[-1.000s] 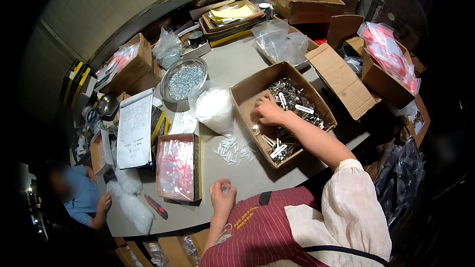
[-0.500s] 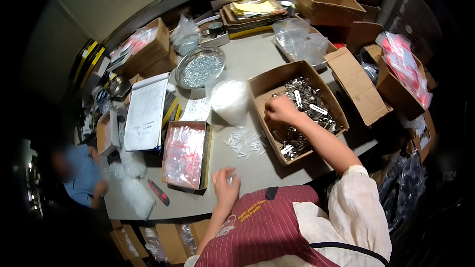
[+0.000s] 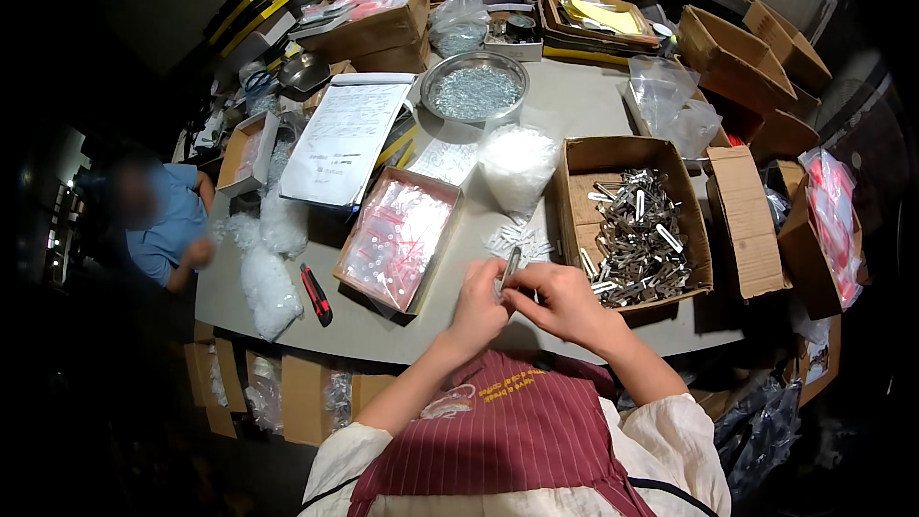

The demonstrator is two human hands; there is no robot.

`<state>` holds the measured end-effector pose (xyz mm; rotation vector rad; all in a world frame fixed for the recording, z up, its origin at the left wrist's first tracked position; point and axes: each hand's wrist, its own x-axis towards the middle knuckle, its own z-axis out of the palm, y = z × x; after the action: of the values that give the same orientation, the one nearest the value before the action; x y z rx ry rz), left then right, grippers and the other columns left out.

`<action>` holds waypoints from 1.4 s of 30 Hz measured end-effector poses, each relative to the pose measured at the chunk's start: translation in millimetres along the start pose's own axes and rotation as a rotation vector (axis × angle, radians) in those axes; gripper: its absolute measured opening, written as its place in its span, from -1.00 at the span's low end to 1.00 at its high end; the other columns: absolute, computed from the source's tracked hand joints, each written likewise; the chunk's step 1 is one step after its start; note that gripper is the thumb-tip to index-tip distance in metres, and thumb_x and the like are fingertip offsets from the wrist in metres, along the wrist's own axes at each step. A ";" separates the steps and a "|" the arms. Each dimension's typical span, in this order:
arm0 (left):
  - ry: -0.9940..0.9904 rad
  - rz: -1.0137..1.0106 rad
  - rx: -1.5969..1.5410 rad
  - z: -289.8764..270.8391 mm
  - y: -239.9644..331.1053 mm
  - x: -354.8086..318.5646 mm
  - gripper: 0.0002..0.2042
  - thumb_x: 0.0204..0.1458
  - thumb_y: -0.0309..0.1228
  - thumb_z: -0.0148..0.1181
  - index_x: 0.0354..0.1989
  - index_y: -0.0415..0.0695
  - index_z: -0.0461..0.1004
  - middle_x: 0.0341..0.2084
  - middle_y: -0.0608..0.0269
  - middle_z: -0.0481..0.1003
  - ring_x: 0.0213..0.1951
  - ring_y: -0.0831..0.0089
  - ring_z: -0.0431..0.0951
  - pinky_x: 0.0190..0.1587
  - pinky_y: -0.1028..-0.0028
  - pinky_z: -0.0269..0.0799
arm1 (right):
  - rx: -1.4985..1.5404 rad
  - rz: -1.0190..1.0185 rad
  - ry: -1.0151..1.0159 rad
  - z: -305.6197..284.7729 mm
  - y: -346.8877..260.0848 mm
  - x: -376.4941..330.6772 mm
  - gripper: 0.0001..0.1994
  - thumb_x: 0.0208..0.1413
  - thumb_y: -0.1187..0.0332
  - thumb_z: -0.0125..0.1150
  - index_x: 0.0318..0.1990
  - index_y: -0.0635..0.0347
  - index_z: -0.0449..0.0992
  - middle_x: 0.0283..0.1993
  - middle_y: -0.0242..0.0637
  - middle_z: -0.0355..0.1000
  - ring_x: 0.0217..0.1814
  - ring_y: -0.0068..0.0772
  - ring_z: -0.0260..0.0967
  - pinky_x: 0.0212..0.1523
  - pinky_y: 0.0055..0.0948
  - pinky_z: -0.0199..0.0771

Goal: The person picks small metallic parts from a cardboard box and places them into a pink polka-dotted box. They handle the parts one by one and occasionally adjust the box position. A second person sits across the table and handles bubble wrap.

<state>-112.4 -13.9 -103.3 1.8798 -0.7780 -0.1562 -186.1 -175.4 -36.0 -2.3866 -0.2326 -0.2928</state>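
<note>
Close to the table's near edge, my two hands meet. My left hand [image 3: 479,308] and my right hand [image 3: 563,301] are both closed around a slim silvery metal clip [image 3: 512,263], its top standing up between the fingers; its lower part is hidden. Just beyond them lie small white plastic strips [image 3: 522,239] in a loose pile. To the right, a cardboard box [image 3: 576,182] holds a heap of similar metal clips [image 3: 643,241]. A shallow box [image 3: 426,292] of clear, red-marked packets [image 3: 394,235] sits left of my hands.
Behind the strips stands a clear bag of white pieces [image 3: 517,170]. A metal bowl [image 3: 476,115] of small silvery parts is farther back. At left are a clipboard with papers [image 3: 345,139], a red cutter knife [image 3: 316,295], plastic bags [image 3: 268,292] and a person in blue [image 3: 170,220].
My right hand has left the box of clips and come back to my left hand, with a clip now between them. My left hand has moved up and right. The view has shifted.
</note>
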 end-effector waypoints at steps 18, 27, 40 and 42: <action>-0.398 -0.198 -0.476 -20.0 11.1 0.0 -0.55 -0.05 -0.38 0.44 0.00 -0.23 0.44 -0.16 0.13 0.47 -0.08 0.33 0.52 0.01 0.39 0.43 | 0.004 -0.163 -0.080 -28.9 2.6 2.4 -0.85 -0.08 0.46 0.33 -0.28 0.12 0.62 0.22 -0.13 0.36 0.38 0.07 0.13 0.37 0.03 0.11; -0.357 -0.215 -0.248 -41.9 -23.5 -17.1 -0.32 0.00 -0.36 0.42 0.32 -0.16 0.28 0.25 0.06 0.36 0.26 0.30 0.40 0.25 0.30 0.36 | 0.447 0.302 0.029 -34.2 19.9 12.5 -0.83 0.29 0.39 0.20 -0.13 0.35 0.52 -0.10 -0.27 0.52 -0.07 -0.52 0.46 -0.02 -0.47 0.45; -0.011 0.021 -0.365 -73.8 12.4 -1.2 -0.57 0.10 -0.43 0.30 0.15 -0.24 0.44 0.12 0.16 0.46 0.21 0.37 0.41 0.29 0.29 0.29 | 0.278 -0.066 0.161 -12.0 -12.3 30.0 -0.87 0.22 0.43 0.22 -0.19 0.33 0.56 -0.06 -0.20 0.52 -0.01 -0.28 0.48 -0.05 -0.36 0.49; 0.029 0.087 -0.314 -69.8 16.8 6.3 -0.66 0.15 -0.45 0.28 0.08 -0.27 0.46 0.03 0.14 0.53 0.11 0.39 0.49 0.21 0.36 0.37 | 0.277 -0.079 0.177 -8.1 -12.2 32.8 -0.86 0.24 0.43 0.22 -0.16 0.34 0.55 -0.09 -0.19 0.53 -0.02 -0.32 0.49 -0.04 -0.38 0.49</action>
<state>-84.0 32.8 -56.3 1.5464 -0.7665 -0.1852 -158.9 -169.2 -13.5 -2.0678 -0.2675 -0.4743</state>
